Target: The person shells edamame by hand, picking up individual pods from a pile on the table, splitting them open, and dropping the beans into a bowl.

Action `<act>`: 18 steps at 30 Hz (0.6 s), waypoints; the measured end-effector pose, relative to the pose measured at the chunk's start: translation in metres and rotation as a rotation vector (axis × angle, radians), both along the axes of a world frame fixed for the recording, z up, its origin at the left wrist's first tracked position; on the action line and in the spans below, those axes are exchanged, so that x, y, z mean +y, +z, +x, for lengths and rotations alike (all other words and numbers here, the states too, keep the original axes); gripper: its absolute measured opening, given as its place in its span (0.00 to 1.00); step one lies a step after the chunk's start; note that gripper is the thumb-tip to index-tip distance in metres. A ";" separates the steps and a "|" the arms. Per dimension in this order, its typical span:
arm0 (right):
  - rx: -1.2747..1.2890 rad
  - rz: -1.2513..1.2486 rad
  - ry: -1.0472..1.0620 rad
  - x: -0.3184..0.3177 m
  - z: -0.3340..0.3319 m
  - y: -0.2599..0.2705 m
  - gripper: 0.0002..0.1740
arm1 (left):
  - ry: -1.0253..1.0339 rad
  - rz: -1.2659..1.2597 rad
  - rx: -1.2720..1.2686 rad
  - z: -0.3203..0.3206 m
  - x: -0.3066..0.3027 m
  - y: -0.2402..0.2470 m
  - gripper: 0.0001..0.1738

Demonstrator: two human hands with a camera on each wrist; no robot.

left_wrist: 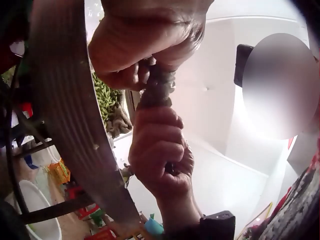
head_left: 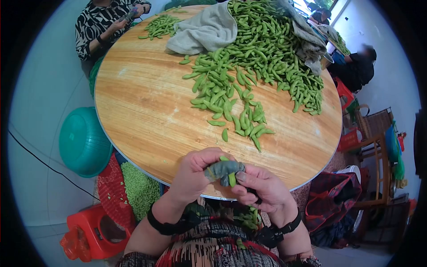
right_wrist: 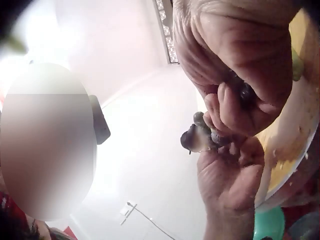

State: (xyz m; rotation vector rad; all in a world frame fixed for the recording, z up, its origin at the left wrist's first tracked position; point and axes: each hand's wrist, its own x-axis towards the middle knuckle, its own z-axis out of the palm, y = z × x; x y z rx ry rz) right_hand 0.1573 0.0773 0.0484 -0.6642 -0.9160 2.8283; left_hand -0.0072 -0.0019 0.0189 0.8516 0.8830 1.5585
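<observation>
**Round, wood-grained table, heaped with green pods**

From where I stand, the pods spread from the far side towards the middle, with a crumpled pale-grey cloth against the heap. An upturned-looking teal plastic basin sits left of the table, near a red plastic stool; pale-green shelled beans lie beside a red cloth. At the near edge, the left hand, grey rubbery covers on its fingers, and the right hand meet, fingers curled, pinching one plump green pod between them.
</observation>
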 end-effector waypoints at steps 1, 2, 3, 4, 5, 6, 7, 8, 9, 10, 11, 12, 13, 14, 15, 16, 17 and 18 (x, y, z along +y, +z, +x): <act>0.033 -0.104 0.002 -0.003 0.000 -0.001 0.10 | 0.002 0.002 -0.001 -0.002 0.000 -0.001 0.07; 0.032 -0.101 0.006 -0.005 0.000 -0.001 0.10 | -0.058 0.033 -0.084 -0.003 -0.001 -0.003 0.06; 0.021 -0.116 -0.020 -0.007 0.000 -0.002 0.10 | -0.119 0.064 -0.168 -0.003 -0.001 -0.004 0.06; 0.010 -0.131 -0.047 -0.008 0.000 -0.002 0.09 | -0.116 0.067 -0.169 -0.003 -0.001 -0.002 0.06; -0.026 -0.095 -0.061 -0.009 -0.001 0.001 0.09 | -0.132 -0.027 -0.224 -0.003 -0.001 0.002 0.05; -0.025 -0.089 -0.057 -0.008 -0.001 -0.001 0.09 | -0.147 -0.119 -0.278 -0.002 0.000 0.005 0.07; -0.071 0.197 -0.084 -0.007 -0.001 -0.007 0.08 | -0.144 -0.113 -0.277 0.001 0.001 0.004 0.07; -0.116 0.482 -0.112 -0.007 -0.001 -0.010 0.08 | -0.012 -0.126 -0.055 0.008 0.002 0.000 0.07; -0.114 0.486 -0.110 -0.009 -0.003 -0.010 0.08 | 0.119 -0.137 0.166 0.012 0.003 -0.001 0.08; -0.229 0.955 -0.186 -0.013 -0.006 -0.009 0.07 | 0.121 -0.134 0.166 0.015 0.003 0.000 0.08; -0.345 1.422 -0.262 -0.016 -0.009 -0.007 0.07 | 0.162 -0.157 0.228 0.017 0.003 0.001 0.09; -0.344 1.425 -0.261 -0.015 -0.009 -0.005 0.07 | 0.203 -0.181 0.290 0.018 0.003 0.002 0.11; -0.404 1.430 -0.228 -0.014 -0.008 -0.003 0.06 | 0.203 -0.180 0.290 0.019 0.003 0.001 0.11; -0.465 1.434 -0.196 -0.012 -0.007 -0.001 0.06 | 0.222 -0.156 0.335 0.020 0.003 -0.002 0.12; -0.463 1.434 -0.198 -0.008 -0.007 -0.002 0.06 | 0.242 -0.131 0.381 0.020 0.003 -0.003 0.14; -0.456 1.369 -0.191 -0.003 -0.006 -0.002 0.06 | 0.241 -0.131 0.383 0.019 0.004 -0.002 0.14; -0.449 1.304 -0.185 -0.001 -0.006 -0.003 0.06 | 0.197 -0.110 0.308 0.017 0.005 0.000 0.13; -0.448 1.304 -0.186 0.000 -0.007 -0.003 0.06 | 0.153 -0.089 0.232 0.015 0.006 0.001 0.13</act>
